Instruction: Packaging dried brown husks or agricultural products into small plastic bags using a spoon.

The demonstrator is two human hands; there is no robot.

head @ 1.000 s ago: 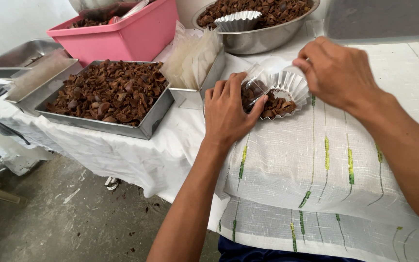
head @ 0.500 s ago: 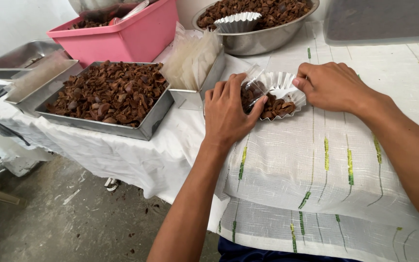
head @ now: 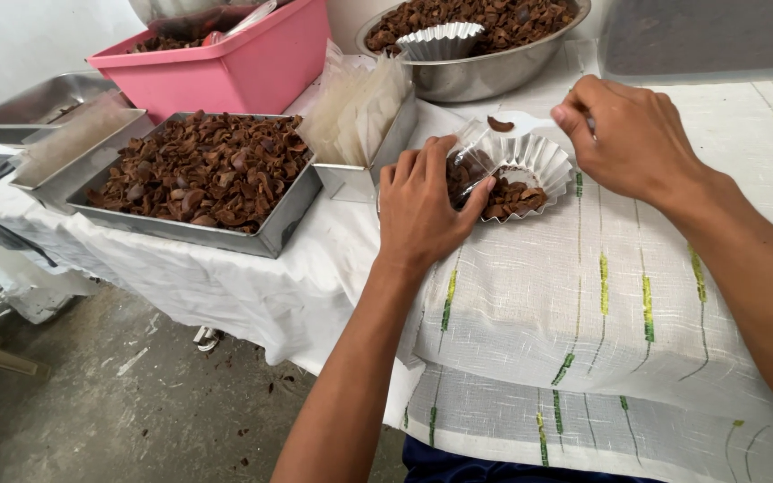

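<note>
My left hand (head: 422, 210) rests on the white cloth and grips a small clear plastic bag (head: 469, 161) with brown pieces in it. The bag lies against the left side of a fluted silver dish (head: 543, 156). More brown pieces (head: 513, 199) sit in the dish, and one loose piece (head: 499, 124) lies on the cloth behind it. My right hand (head: 630, 134) hovers just right of the dish with its fingers curled and its fingertips pinched together. I cannot make out anything between them.
A steel tray (head: 185, 231) heaped with brown pieces sits left of my hands. Behind it are a pink tub (head: 252, 67), a small steel tray of clear bags (head: 360, 112) and a steel bowl (head: 485, 80) with a fluted cup inside. A bare steel tray (head: 20, 112) stands far left, above the concrete floor.
My right hand has come off the dish's far rim and shifted up and to the right. The left hand stays on the bag at the dish.
</note>
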